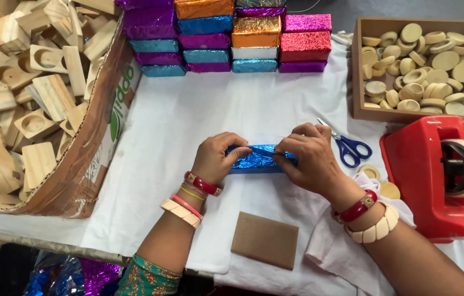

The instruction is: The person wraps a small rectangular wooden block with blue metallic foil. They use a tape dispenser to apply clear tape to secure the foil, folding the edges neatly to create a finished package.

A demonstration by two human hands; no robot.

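Note:
A small block wrapped in shiny blue foil lies on the white cloth in the middle of the table. My left hand grips its left end. My right hand presses on its right end, fingers folded over the foil's top flap. Both wrists wear red, white and yellow bangles. Most of the block is hidden under my fingers.
A cardboard box of bare wooden blocks fills the left. Stacked foil-wrapped blocks stand at the back. A tray of round wooden discs sits back right. Blue-handled scissors, a red tape dispenser and a brown card lie near.

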